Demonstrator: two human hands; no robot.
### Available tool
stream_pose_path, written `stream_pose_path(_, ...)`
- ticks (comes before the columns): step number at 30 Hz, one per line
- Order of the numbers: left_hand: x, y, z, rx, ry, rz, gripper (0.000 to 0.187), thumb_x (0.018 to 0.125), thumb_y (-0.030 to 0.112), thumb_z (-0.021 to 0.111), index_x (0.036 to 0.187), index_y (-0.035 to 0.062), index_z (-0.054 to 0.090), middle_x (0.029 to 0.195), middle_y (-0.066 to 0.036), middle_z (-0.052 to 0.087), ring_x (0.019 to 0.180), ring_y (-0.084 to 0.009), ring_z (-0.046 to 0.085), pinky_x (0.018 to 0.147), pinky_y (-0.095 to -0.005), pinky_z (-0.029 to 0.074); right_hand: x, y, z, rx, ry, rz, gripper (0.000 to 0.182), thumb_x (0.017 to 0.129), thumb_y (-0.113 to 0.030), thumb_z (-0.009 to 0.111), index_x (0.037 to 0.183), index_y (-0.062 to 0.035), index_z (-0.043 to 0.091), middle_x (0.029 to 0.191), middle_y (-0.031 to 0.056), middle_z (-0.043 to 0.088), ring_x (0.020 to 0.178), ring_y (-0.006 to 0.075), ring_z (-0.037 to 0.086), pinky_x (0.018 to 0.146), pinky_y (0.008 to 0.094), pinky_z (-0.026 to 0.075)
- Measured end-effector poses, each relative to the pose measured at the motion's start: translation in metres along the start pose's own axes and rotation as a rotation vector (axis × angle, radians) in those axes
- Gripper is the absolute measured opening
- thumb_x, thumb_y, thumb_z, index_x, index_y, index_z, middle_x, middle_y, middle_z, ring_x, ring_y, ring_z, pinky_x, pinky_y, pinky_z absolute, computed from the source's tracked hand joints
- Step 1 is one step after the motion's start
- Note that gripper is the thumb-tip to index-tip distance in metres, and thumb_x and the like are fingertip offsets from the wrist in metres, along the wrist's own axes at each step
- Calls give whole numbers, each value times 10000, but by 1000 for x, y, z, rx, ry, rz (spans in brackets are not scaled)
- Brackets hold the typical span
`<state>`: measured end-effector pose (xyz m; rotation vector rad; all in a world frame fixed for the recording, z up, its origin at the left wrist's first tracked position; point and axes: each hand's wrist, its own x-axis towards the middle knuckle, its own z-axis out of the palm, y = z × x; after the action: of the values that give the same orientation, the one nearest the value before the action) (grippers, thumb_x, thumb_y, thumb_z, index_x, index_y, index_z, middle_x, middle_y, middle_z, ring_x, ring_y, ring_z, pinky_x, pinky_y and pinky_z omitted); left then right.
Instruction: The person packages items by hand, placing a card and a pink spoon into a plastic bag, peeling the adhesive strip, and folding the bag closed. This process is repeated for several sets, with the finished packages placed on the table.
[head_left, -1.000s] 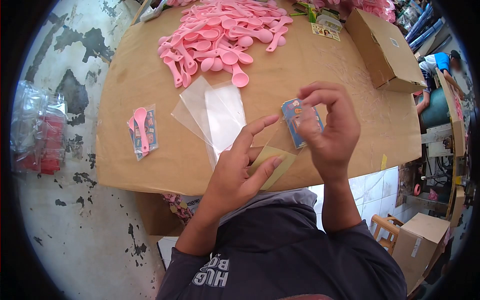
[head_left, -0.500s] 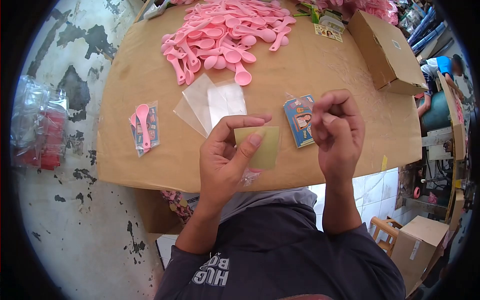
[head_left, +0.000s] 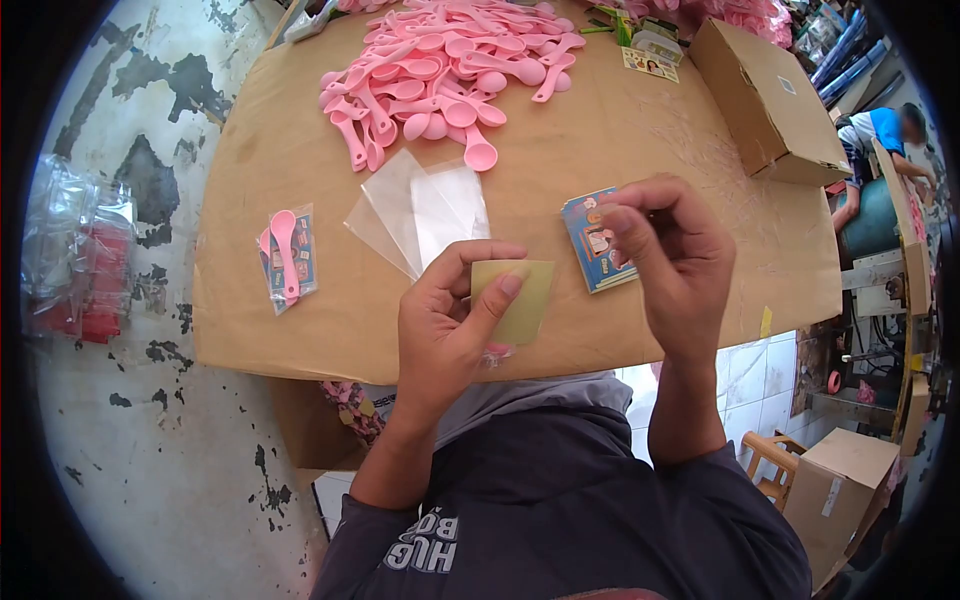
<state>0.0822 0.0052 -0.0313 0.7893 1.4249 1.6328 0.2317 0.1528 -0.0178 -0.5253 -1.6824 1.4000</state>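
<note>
My left hand (head_left: 438,325) grips a small card (head_left: 522,305), its plain yellow-green side facing up and my thumb pressed on it. A bit of pink and some clear plastic peek out below the card; the rest is hidden. My right hand (head_left: 685,275) is raised at the right with thumb and forefinger pinched together; whatever is between them, if anything, cannot be made out. Just left of it lies a stack of blue printed cards (head_left: 592,245). Clear plastic bags (head_left: 450,205) are spread beyond my left hand. A bagged pink spoon with a card (head_left: 288,255) lies at the left.
A heap of pink spoons (head_left: 440,75) covers the far part of the brown-covered table (head_left: 660,150). At the far right stands a cardboard box (head_left: 765,100). Plastic-wrapped packs (head_left: 85,250) are at the far left. Another person (head_left: 885,130) is at the right, away from the table.
My right hand has shifted slightly, its fingertips moving left over the card stack. My left hand keeps the card in nearly the same place.
</note>
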Motion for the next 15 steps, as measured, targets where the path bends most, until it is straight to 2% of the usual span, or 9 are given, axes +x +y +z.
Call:
stream_pose_path(3,2,-4,-5,4,14,14,296,1010,122,670,1269,-7,607,909,-47,715,771,-42,654,561,-189,503,2,-13,-16,-23,42,-74,144,982,-72,698,1077,36,701,953,37,689,790,64,617,680,211,482)
stream_pose_path(5,2,-6,-7,-44,44,40,322,1006,109,673,1295,-2,586,939,-77,737,805,-57,677,629,-192,522,2,-22,-32,-99,161,-144,209,1004,-117,679,1134,45,701,941,50,705,783,73,630,686,213,486)
stream_pose_path(7,3,-4,-7,-45,46,53,325,1005,101,671,1297,-5,579,948,-88,744,819,-63,683,660,-198,529,14,-16,-55,-224,157,-148,273,1020,-147,649,1205,51,689,961,82,732,803,90,663,700,220,500)
stream_pose_path(9,4,-3,-6,-47,40,70,328,1004,93,670,1299,-8,571,957,-99,750,833,-68,688,691,-205,536,23,0,-66,-646,252,80,309,1012,-165,649,1247,34,682,997,123,753,821,126,691,698,252,514)
stream_pose_path(10,4,-3,-6,-44,37,74,316,1003,89,668,1287,-14,574,966,-101,753,833,-71,690,697,-212,541,21,10,-67,-933,342,39,361,1003,-180,649,1311,8,656,1118,178,735,832,198,703,736,314,533)
stream_pose_path(11,4,-4,-6,-41,35,75,304,1003,85,665,1275,-20,578,975,-103,755,833,-75,692,702,-219,546,17,18,-74,-941,348,39,361,1003,-180,649,1311,8,656,1118,178,735,832,198,703,736,314,533)
stream_pose_path(13,6,-1,-3,-60,35,51,293,1001,82,667,1260,-28,586,998,-109,754,850,-80,693,720,-226,550,14,22,-85,-1117,375,-134,393,1001,-199,651,1345,-10,640,1288,204,668,900,274,707,800,365,539)
stream_pose_path(14,5,0,-2,-69,38,22,281,1000,80,668,1245,-36,593,1022,-114,753,866,-85,694,737,-233,555,13,19,-84,-1120,375,-128,393,1001,-199,651,1345,-10,640,1288,204,668,900,274,707,800,365,539)
stream_pose_path(15,5,-2,-1,-66,34,16,281,1000,80,668,1245,-36,593,1022,-114,753,866,-85,694,737,-233,555,11,12,-82,-993,350,109,365,1001,-202,653,1307,-4,662,1295,194,667,947,287,706,827,373,538)
